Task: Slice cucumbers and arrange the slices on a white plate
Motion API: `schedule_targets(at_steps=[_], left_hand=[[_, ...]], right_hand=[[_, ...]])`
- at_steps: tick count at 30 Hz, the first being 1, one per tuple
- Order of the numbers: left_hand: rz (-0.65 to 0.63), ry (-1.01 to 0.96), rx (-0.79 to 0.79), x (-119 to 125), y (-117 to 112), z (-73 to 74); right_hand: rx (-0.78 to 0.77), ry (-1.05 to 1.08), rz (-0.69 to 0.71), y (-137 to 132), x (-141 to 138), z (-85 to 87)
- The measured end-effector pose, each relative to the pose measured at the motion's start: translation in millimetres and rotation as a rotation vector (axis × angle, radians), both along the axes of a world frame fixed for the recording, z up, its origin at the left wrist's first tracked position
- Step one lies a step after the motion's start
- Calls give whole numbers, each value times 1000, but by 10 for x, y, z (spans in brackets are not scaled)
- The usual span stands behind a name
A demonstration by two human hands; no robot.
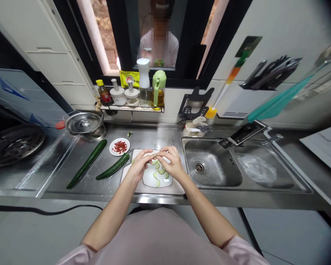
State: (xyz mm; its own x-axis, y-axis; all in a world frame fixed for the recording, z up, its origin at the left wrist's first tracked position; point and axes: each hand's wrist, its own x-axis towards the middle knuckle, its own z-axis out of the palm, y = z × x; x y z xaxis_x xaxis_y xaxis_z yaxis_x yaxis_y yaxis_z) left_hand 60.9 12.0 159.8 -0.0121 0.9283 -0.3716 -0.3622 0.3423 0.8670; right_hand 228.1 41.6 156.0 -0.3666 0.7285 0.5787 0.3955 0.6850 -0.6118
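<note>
My left hand (139,165) and my right hand (171,162) meet above a white plate (148,181). Between their pinched fingertips is a thin, pale green cucumber slice (155,155), mostly covered by the fingers. Several cut cucumber slices (161,171) with dark green skin lie scattered on the plate. The plate rests on a light cutting board (176,187), partly hidden under my hands. Left of the board lies a cut piece of cucumber (113,167), and farther left a longer whole cucumber (87,163).
A small white dish (112,148) of chopped red pieces stands behind the cut cucumber. A lidded steel pot (95,133) is at back left, a sink (215,176) at right. Seasoning bottles line a wall shelf (135,109). A cucumber end (129,134) lies at the back.
</note>
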Motion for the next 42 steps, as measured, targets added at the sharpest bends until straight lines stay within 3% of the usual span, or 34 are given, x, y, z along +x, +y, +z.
schedule_targets(at_steps=[10, 22, 26, 32, 42], left_hand=[[114, 89, 220, 59, -3, -8], [189, 179, 354, 102, 21, -181], [202, 166, 357, 134, 20, -254], [183, 101, 329, 178, 15, -325], [135, 135, 176, 176, -48, -623]], right_hand=[[-97, 67, -28, -70, -40, -45], [-500, 285, -61, -47, -154, -166], [-689, 364, -50, -34, -165, -177], [-848, 394, -30, -19, -135, -234], [-800, 175, -14, 59, 7, -601]])
